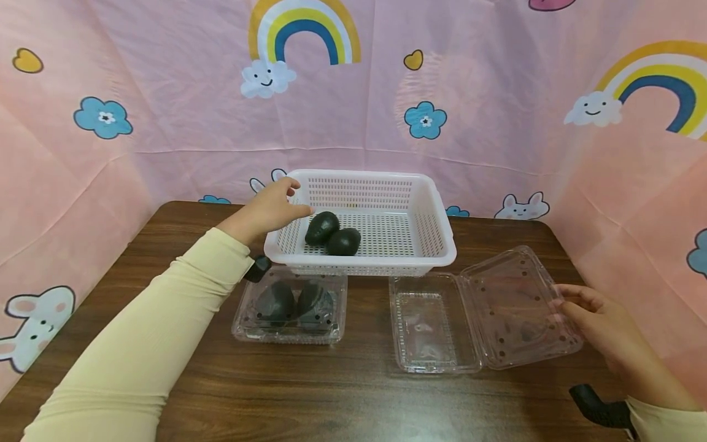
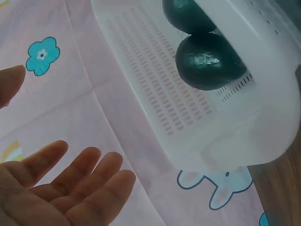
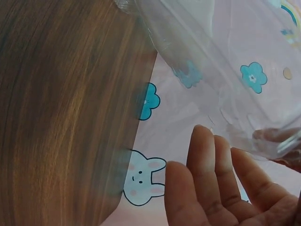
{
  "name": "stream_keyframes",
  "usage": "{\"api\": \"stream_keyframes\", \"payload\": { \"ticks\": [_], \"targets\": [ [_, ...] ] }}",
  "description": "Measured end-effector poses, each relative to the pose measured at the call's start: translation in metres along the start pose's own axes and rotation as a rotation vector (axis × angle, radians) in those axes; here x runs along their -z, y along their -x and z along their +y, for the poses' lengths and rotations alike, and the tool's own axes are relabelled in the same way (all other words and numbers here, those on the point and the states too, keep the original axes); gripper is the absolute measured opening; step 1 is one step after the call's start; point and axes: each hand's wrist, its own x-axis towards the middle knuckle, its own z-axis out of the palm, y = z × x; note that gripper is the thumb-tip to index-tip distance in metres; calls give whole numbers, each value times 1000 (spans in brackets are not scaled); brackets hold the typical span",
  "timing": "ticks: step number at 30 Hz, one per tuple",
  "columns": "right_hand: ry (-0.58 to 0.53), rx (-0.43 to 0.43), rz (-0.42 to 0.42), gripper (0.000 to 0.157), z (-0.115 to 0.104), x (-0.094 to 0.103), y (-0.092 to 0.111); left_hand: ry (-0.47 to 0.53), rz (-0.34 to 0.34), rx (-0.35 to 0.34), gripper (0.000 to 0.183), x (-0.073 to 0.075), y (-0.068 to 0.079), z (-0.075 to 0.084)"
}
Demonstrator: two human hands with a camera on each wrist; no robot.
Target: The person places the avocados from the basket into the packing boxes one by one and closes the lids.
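Observation:
My left hand [image 1: 269, 207] hovers over the left rim of a white plastic basket [image 1: 361, 261], thumb and fingers apart with nothing between them. Inside the basket two dark green avocados [image 1: 343, 242] touch each other, just beyond the thumb; the left wrist view shows an avocado [image 2: 209, 61] apart from the fingers [image 2: 101, 197]. At the right, my right hand [image 1: 604, 322] pinches the outer edge of the raised lid [image 1: 513, 313] of a clear plastic clamshell box [image 1: 428, 331]. No fruit lies in that box. In the right wrist view the lid [image 3: 211, 84] partly covers the thumb.
A second clamshell box [image 1: 295, 336], lid down with two avocados [image 1: 276, 302] inside, stands in front of the basket at the left. All stand on a dark wooden table [image 1: 331, 405]. A printed pink cloth [image 1: 364, 123] hangs around the table's back and sides.

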Motion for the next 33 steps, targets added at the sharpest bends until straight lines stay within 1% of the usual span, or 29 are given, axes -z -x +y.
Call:
{"api": "stream_keyframes", "payload": {
  "ticks": [3,5,7,10,12,14,16,19,22,24,26,29,33],
  "targets": [
    [9,8,0,25,-1,-1,-1,-5,-1,1,68,1,-3,-2],
    [33,14,4,20,-1,-1,-2,-19,2,4,67,1,-5,-4],
    [60,16,3,20,-1,-2,-3,-29,4,7,67,2,-7,-5],
    [97,15,4,34,-1,-2,-5,-32,12,9,67,4,-10,-7],
    [98,19,4,37,-1,-3,-6,-31,18,7,67,5,-13,-8],
    [85,26,10,31,-1,-3,-7,-34,24,4,67,6,-15,-8],
    [67,34,16,21,-1,-3,-8,-42,30,0,67,6,-18,-8],
    [57,32,20,17,-2,-3,-9,-41,29,0,67,5,-23,-8],
    [68,15,15,27,-3,-2,-9,-31,22,5,67,2,-29,-10],
    [90,3,9,42,-4,-2,-8,-24,15,5,68,0,-33,-11],
    [106,-5,-2,49,-4,-1,-8,-19,11,3,69,-2,-37,-12],
    [125,-9,-10,54,-4,0,-6,-12,11,-3,69,-4,-41,-13],
    [138,-19,5,53,-2,0,-4,-3,17,-10,69,-7,-48,-14]
  ]
}}
